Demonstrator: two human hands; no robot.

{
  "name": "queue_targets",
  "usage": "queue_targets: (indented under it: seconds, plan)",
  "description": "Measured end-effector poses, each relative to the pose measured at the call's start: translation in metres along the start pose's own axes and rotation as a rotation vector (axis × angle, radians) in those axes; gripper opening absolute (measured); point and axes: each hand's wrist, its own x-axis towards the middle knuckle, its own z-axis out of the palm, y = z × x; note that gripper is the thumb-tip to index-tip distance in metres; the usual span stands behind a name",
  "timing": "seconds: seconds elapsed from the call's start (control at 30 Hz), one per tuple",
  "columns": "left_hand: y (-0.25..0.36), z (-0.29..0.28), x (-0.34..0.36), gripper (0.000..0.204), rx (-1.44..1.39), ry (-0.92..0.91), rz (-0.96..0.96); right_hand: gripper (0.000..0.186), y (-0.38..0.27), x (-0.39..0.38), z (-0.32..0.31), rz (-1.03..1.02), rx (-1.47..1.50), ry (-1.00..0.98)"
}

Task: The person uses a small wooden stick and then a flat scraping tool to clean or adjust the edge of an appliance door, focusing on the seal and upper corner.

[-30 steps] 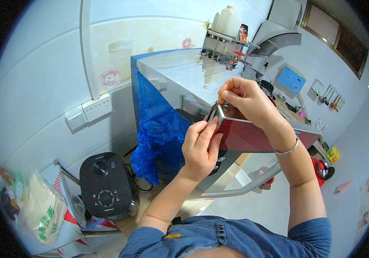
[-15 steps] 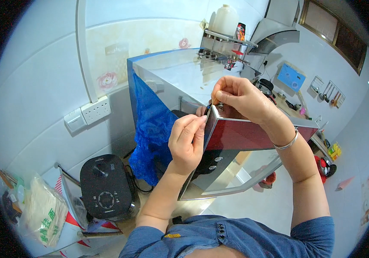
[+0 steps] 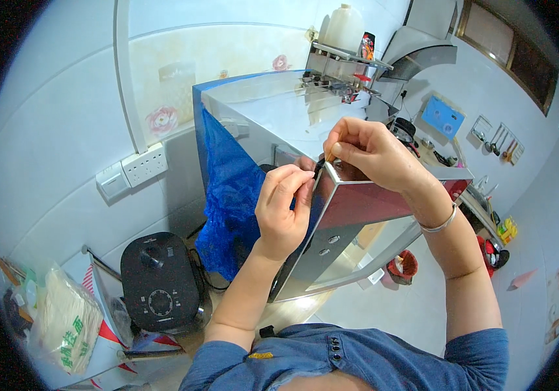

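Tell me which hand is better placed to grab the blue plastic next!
Probably the left hand: it appears nearer the blue plastic, though it is busy by a corner of the red panel. The right hand is farther over, above that panel.

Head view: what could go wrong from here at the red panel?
The right hand and left hand work close to the silver-edged corner of the red panel; a slip might scrape a fingertip. The crumpled blue plastic beside the left hand could perhaps snag.
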Motion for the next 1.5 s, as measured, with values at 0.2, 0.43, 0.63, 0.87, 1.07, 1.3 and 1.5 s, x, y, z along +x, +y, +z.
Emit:
queue_targets:
  seconds: [0.2,0.43,0.63,0.87,1.07,1.3,1.5]
  plan:
    - [0.001,-0.001,0.000,0.018,0.004,-0.009,-0.009,0.009,-0.005,-0.002,0.001,0.035,0.001,0.025]
    - [0.000,0.001,-0.002,0.016,-0.032,-0.024,-0.049,0.010,-0.002,0.000,-0.001,0.072,0.023,-0.010]
    - [-0.001,-0.003,-0.002,0.016,-0.097,-0.013,-0.061,0.011,-0.001,-0.001,0.001,-0.010,0.073,-0.022]
    - [0.003,-0.006,0.004,0.015,-0.097,-0.061,-0.057,0.012,0.002,-0.005,0.000,-0.005,0.132,0.121]
    - [0.013,-0.008,0.025,0.020,0.065,-0.134,0.032,0.012,-0.005,-0.006,0.005,0.074,0.157,0.311]
    - [0.026,-0.014,0.048,0.023,0.329,-0.367,0.203,0.013,-0.003,-0.008,0.003,0.095,0.068,0.317]
    - [0.022,-0.011,0.038,0.025,0.372,-0.290,0.256,0.013,0.002,-0.009,0.005,0.032,0.106,0.307]
